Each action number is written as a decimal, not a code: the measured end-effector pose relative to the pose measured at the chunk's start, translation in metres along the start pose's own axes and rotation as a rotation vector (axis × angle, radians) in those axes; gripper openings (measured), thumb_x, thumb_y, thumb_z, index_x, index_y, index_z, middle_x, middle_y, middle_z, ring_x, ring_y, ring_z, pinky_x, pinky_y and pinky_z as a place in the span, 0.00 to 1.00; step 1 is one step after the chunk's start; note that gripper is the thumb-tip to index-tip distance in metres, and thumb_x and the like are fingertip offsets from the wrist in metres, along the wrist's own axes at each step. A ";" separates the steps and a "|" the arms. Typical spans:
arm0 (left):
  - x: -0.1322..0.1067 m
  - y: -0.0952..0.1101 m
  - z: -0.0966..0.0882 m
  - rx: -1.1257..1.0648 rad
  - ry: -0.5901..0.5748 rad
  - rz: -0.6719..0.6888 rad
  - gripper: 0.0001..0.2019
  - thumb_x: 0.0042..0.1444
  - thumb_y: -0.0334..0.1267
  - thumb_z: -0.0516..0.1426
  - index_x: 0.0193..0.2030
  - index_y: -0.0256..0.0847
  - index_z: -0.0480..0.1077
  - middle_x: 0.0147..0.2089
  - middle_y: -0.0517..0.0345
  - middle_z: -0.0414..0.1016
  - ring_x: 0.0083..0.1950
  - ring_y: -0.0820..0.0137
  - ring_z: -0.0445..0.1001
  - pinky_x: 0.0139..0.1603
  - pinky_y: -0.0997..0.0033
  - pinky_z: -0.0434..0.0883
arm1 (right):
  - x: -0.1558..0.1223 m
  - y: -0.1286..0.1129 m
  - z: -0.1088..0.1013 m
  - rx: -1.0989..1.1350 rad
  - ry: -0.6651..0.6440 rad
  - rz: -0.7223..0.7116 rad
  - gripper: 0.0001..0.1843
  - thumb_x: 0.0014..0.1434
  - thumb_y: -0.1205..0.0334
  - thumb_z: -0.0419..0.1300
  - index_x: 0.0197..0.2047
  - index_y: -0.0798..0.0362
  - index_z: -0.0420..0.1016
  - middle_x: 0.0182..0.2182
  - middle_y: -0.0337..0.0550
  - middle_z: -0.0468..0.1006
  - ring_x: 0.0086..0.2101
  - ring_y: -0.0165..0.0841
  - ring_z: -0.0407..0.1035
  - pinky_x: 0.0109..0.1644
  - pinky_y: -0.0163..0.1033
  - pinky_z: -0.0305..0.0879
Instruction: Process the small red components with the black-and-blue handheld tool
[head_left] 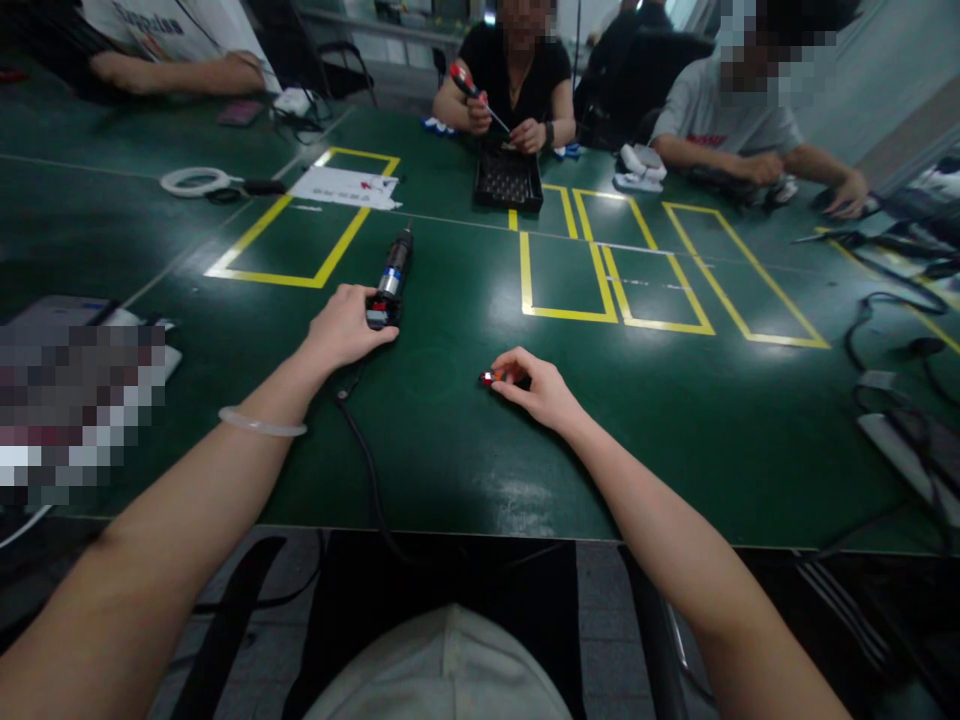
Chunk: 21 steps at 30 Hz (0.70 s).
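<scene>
My left hand (346, 325) is closed around the rear end of a black electric screwdriver (394, 265) with a silver and blue band. The tool lies on the green table with its bit pointing away from me, and a dark cord trails from its back toward the table's front edge. To the right, my right hand (534, 385) pinches a small red and black part (489, 378) just at the table surface. The fingers cover much of that part, so its kind cannot be made out.
Yellow tape outlines (570, 316) mark the green table (450, 450). Across from me a person (517, 90) holds a red-handled screwdriver (469, 83) over a black tray (508, 185). Two more people sit at the far side. Cables (862, 340) lie on the right, a white ring-shaped object (196, 181) far left.
</scene>
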<state>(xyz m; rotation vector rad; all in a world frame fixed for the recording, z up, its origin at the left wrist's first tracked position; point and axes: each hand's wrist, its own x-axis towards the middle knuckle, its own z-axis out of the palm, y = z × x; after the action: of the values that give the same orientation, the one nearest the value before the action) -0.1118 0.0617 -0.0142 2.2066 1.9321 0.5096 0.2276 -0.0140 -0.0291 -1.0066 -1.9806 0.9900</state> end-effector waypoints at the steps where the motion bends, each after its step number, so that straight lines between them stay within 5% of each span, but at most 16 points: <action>1: -0.004 0.015 0.003 0.015 -0.012 -0.008 0.37 0.52 0.54 0.62 0.64 0.35 0.63 0.61 0.39 0.66 0.61 0.49 0.69 0.60 0.50 0.69 | 0.000 0.000 0.000 -0.003 0.008 -0.010 0.09 0.60 0.61 0.63 0.44 0.51 0.72 0.35 0.38 0.77 0.31 0.29 0.68 0.41 0.38 0.67; 6: -0.026 0.079 0.015 -0.009 -0.101 0.132 0.36 0.53 0.55 0.61 0.65 0.38 0.62 0.63 0.42 0.65 0.63 0.50 0.69 0.60 0.51 0.70 | 0.000 0.002 -0.001 -0.065 0.056 -0.061 0.05 0.62 0.60 0.62 0.41 0.50 0.72 0.38 0.41 0.76 0.35 0.32 0.70 0.45 0.39 0.68; 10: -0.042 0.109 0.025 -0.071 -0.141 0.243 0.34 0.54 0.53 0.60 0.64 0.39 0.62 0.63 0.42 0.65 0.63 0.50 0.69 0.59 0.51 0.71 | -0.001 0.003 -0.002 -0.152 0.105 -0.087 0.04 0.63 0.60 0.61 0.41 0.50 0.71 0.39 0.42 0.75 0.36 0.33 0.70 0.45 0.40 0.68; 21: -0.058 0.127 0.030 -0.160 -0.179 0.391 0.32 0.56 0.50 0.60 0.65 0.41 0.61 0.64 0.43 0.66 0.63 0.51 0.69 0.62 0.50 0.69 | 0.000 0.002 -0.002 -0.391 0.066 -0.097 0.01 0.65 0.63 0.61 0.39 0.50 0.74 0.36 0.42 0.71 0.36 0.35 0.67 0.44 0.40 0.63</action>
<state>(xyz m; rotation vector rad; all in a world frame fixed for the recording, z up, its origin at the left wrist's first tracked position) 0.0108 -0.0110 -0.0074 2.4341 1.3280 0.4785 0.2298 -0.0124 -0.0303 -1.1185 -2.1925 0.5177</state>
